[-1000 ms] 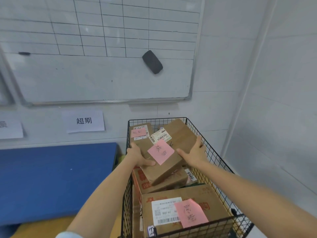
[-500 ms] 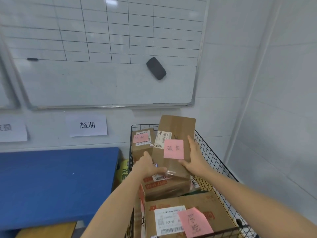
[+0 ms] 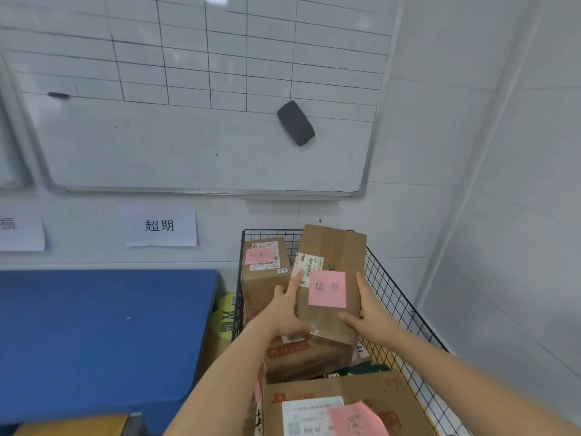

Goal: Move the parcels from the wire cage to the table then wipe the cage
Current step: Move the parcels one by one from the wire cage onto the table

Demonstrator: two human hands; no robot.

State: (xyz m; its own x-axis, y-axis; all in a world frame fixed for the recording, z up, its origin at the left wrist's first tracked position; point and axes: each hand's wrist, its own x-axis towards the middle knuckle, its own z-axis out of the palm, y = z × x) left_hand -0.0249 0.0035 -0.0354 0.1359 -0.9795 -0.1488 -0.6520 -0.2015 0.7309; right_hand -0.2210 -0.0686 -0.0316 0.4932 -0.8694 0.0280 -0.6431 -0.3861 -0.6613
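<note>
A black wire cage stands in the corner, holding several brown cardboard parcels. I hold one parcel with a pink note upright above the others. My left hand grips its left edge, thumb under the near end. My right hand grips its right edge. A smaller parcel with a pink note stands at the cage's back left. A large parcel with a white label lies at the front. The blue table is left of the cage.
A whiteboard with a black eraser hangs on the wall above. Paper signs are stuck below it. The white corner wall closes in on the right. A yellow-green item sits between table and cage.
The held parcel was tilted among the others and is now lifted upright above them, both hands gripping its sides. The view moved closer to the cage.
</note>
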